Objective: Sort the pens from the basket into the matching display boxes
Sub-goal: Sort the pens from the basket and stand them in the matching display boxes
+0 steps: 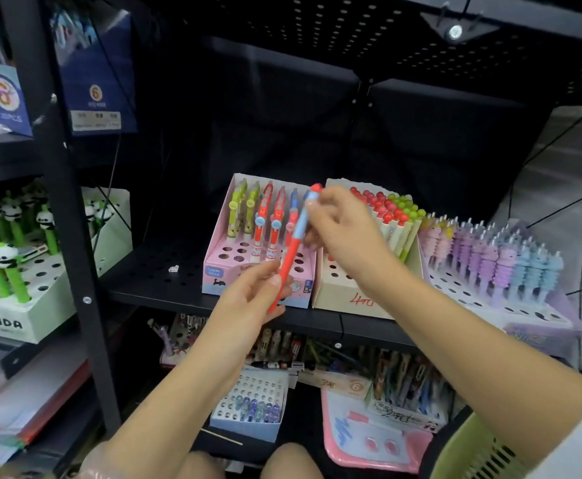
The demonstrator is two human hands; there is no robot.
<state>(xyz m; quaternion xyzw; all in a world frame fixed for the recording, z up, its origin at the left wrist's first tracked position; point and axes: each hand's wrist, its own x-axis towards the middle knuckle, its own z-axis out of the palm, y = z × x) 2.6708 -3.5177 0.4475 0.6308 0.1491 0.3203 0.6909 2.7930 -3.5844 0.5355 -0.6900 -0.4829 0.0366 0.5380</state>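
- The red pen [291, 250] is held by both hands at once: the left hand [251, 299] pinches its lower barrel between thumb and fingers, and the right hand [341, 233] has fingers curled round the upper part, near the blue clip.
- Between the two grips the pen runs at a slant, tip down toward the left hand, cap end up past the right fingers.
- It hangs in the air just in front of the pink box [255, 271], not yet in any hole.
- I judge it light and stiff: a thin plastic barrel that will not bend, easy to steer with two fingers.
- The smooth barrel may slip a little, so the lower grip near the tip looks like the better place to guide it into a hole; the figure on top is bulky and possibly fragile, so worth avoiding.
- Looks: bright red body, pale blue clip piece high on the barrel, a small red knob at the very top.
- Just beyond the grip, red pens of the same kind stand in the pink box beside green and blue ones, with open holes in the rows nearer the hands.
- To the right of the right hand stands a beige box [344, 292] of pens with red and green tops.
- The green basket [469, 451] sits well below the right forearm, at the lower corner.
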